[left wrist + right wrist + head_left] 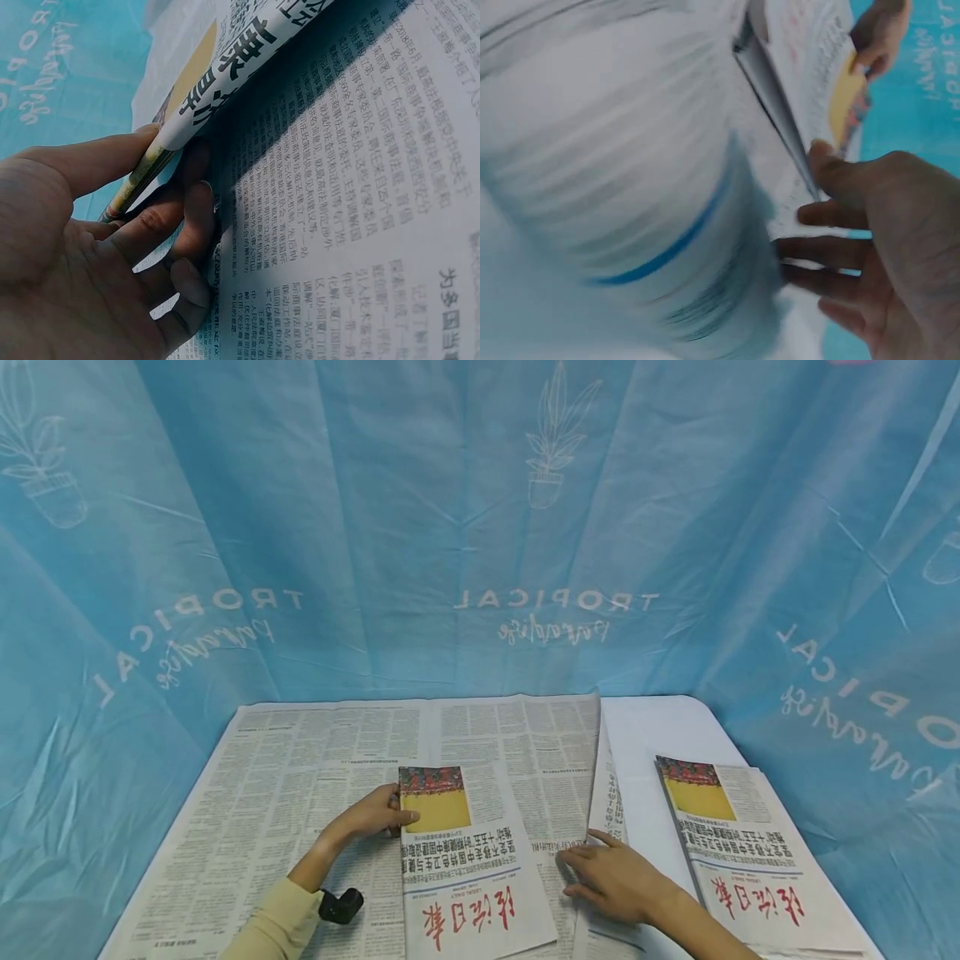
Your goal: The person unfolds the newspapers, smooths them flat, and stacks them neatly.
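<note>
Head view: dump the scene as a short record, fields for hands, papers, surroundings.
left hand: pinches left edge of the folded newspaper, thumb on top
right hand: fingers extended, at right edge of the spread newspaper
folded newspaper: over the spread newspaper, colour picture at its far left corner
spread newspaper: right edge partly turned up
second folded newspaper: right of the right hand
table: white, bare strip visible
backdrop: blue curtain

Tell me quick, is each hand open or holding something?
Left hand: closed, pinching the folded newspaper at its edge.
Right hand: open, at the turned-up sheet.
</note>
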The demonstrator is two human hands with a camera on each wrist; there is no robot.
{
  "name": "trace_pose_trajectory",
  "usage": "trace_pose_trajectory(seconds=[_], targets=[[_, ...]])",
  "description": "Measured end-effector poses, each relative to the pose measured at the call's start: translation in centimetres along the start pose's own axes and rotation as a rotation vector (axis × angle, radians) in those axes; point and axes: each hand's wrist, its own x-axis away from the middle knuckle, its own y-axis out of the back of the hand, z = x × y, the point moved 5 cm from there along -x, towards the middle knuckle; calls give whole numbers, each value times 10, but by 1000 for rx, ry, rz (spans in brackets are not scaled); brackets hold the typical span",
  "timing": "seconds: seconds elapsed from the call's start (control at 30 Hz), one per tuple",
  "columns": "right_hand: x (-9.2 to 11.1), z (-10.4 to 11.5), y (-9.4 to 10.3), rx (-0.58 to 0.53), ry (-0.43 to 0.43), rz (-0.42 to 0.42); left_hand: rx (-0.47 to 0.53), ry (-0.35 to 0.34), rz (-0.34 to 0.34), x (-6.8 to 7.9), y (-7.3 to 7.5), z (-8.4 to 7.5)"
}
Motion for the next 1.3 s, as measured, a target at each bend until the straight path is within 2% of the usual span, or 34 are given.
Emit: trace_pose_trajectory(seconds=[0.13,0.27,0.4,0.5,0.57,0.7,0.77,0.93,1.07,1.17,1.3], targets=[[2,2,9,60,1,-4,9,4,-40,-1,1,0],[-4,15,8,65,41,9,32,29,-98,-5,4,-2],[-11,28,-1,36,83,8,-4,-21,-103,-13,6,-6],[-15,33,-7,21,133,-7,-72,-80,-133,-19,7,-9],[-16,34,-11,25,168,-14,-146,-89,-193,-21,7,-11],[-15,35,-19,52,232,-36,-369,-63,-327,-27,6,-15],[-14,36,-21,55,252,-50,-440,-35,-356,-30,6,-16],[-14,39,-25,51,278,-61,-459,38,-296,-37,6,-26],[-13,41,-26,27,261,-54,-502,88,-267,-40,8,-33],[-10,40,-28,-1,239,-48,-489,76,-221,-44,4,-36],[-4,38,-30,-39,209,-33,-338,11,-135,-48,-5,-33]])
